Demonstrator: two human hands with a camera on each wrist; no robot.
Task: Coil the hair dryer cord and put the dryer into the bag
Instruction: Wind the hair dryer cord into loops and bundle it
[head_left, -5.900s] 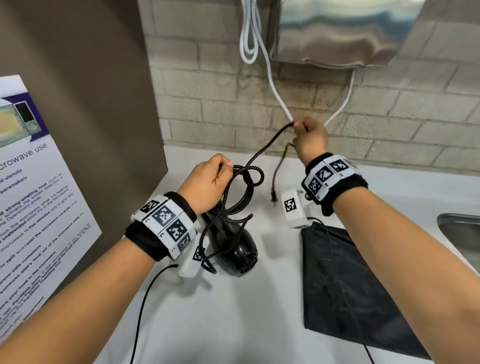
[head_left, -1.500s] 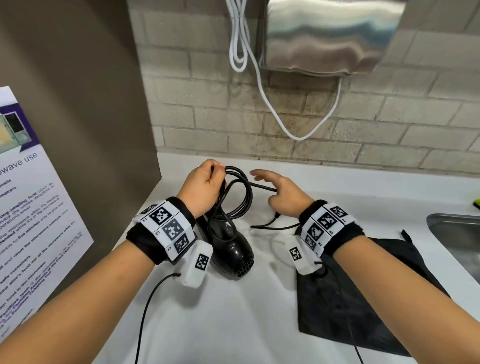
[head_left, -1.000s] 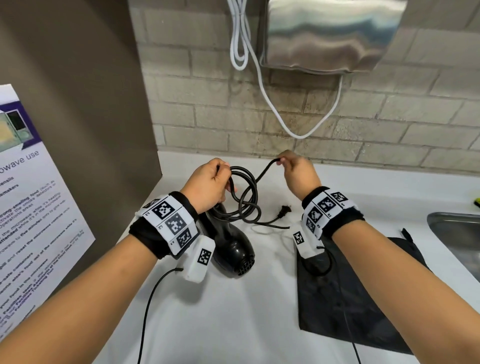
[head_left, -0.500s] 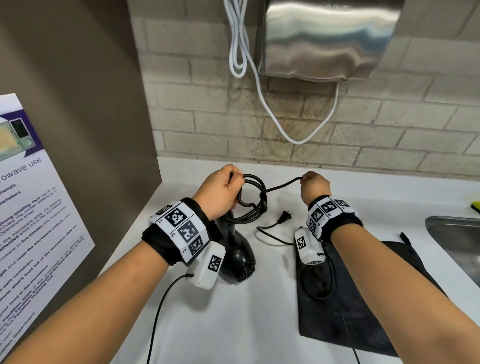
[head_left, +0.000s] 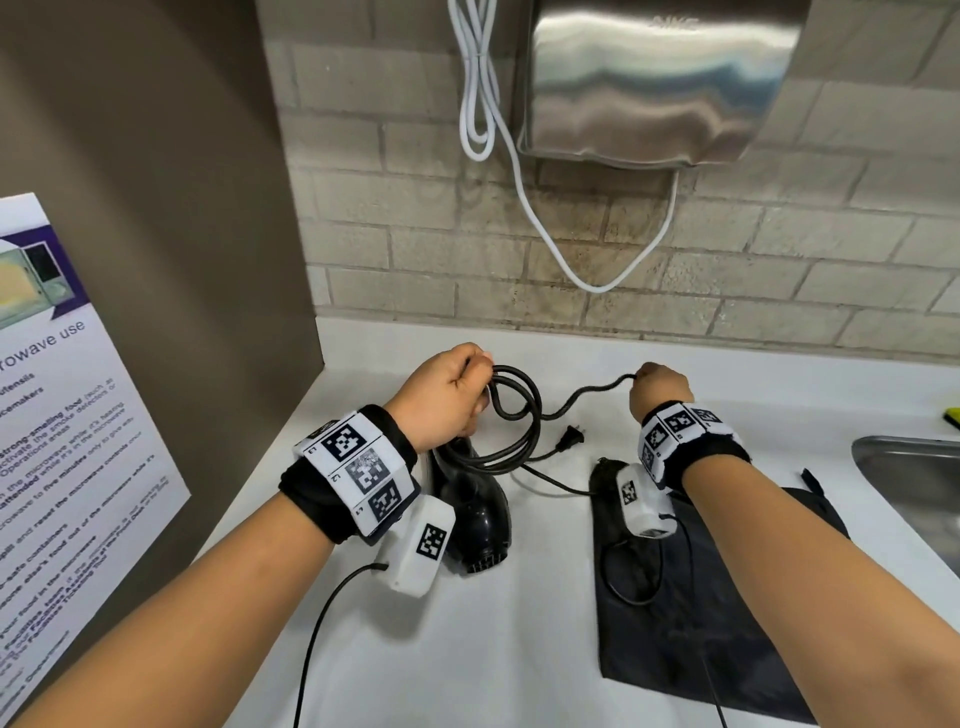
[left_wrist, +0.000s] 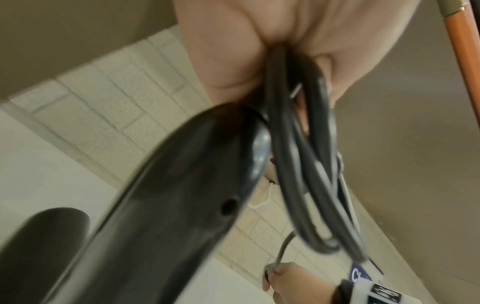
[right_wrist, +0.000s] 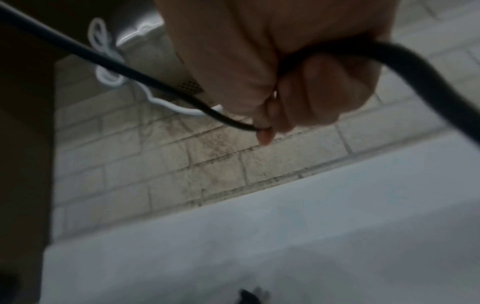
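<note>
Cord coiling at the counter: both hands gripping the dryer cord.

Left hand (head_left: 441, 397) is clutching several black loops of cord (head_left: 511, 415) above the hair dryer (head_left: 475, 512), which is lying on the white counter (head_left: 493, 649) just beneath that wrist. Right hand (head_left: 657, 389) is closing in a fist around a free stretch of the same cord, held out to the side, hands well apart. Plug (head_left: 569, 439) is resting on the counter between them. Black bag (head_left: 701, 623) is lying flat under the right forearm, beside the dryer. Steel sink (head_left: 914, 483) is sitting at far right.
</note>
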